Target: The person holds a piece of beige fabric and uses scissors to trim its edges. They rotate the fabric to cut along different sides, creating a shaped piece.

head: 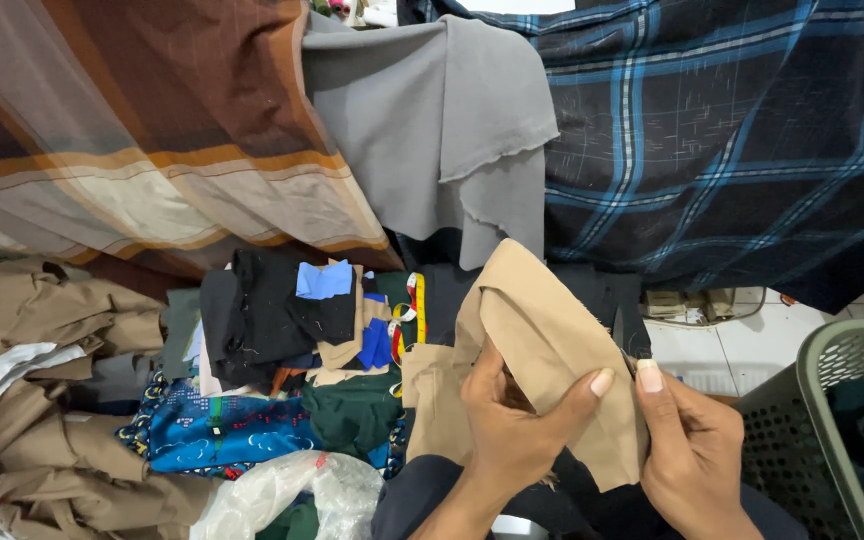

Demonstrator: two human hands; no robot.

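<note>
The tan cloth piece (542, 340) hid part of the left hand (512, 425), and both wrists were cut off at the bottom. Two hands pinched that one cloth tight over the scrap pile (292, 340); the right hand (687, 450) gripped its edge beside one green basket (817, 400).

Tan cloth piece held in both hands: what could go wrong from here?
1. The tan cloth piece is pinched only at its lower part by the left hand and right hand; its loose upper fold may flop over and hide the edge being handled.
2. A dark pointed tool, possibly scissors, shows just behind the cloth near the right thumb, so a fingertip could be nicked.
3. The crowded scrap pile beside it could swallow a dropped piece.
</note>
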